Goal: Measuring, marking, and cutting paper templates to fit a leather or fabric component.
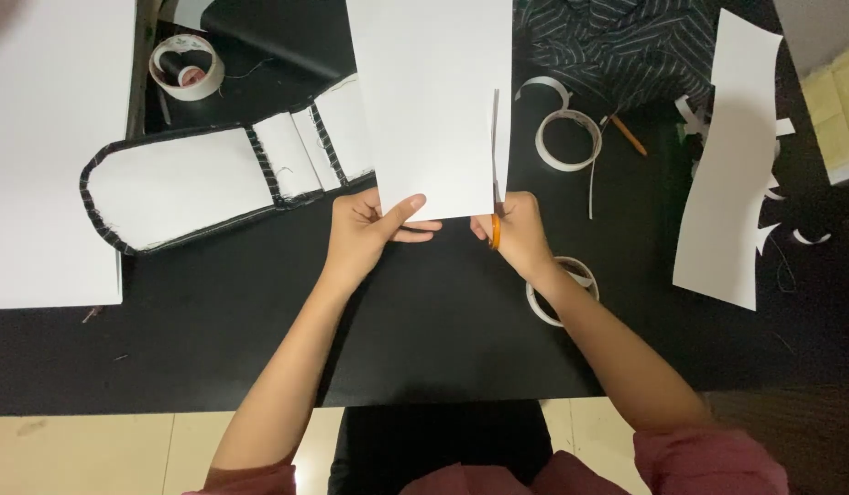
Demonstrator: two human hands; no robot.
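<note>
now gripping a white sheet (431,101) by its lower edge with left hand (369,229), right hand (514,231) closing around orange-handled scissors (495,229), slicing upward near its right edge; tape roll (560,291) lying under right wrist, black table (424,321) open beneath both forearms.

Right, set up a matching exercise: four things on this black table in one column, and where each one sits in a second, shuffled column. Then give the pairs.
Things:
1. white sheet
2. scissors
3. tape roll with thread spool
4. striped cloth

Places:
A. far left of the table, beyond the striped-edged panel
B. far side of the table, right of the sheet
C. pinched at its near edge by the left hand
D. in the right hand, partway up a slit in the sheet

Pairs: 1-C, 2-D, 3-A, 4-B
</note>
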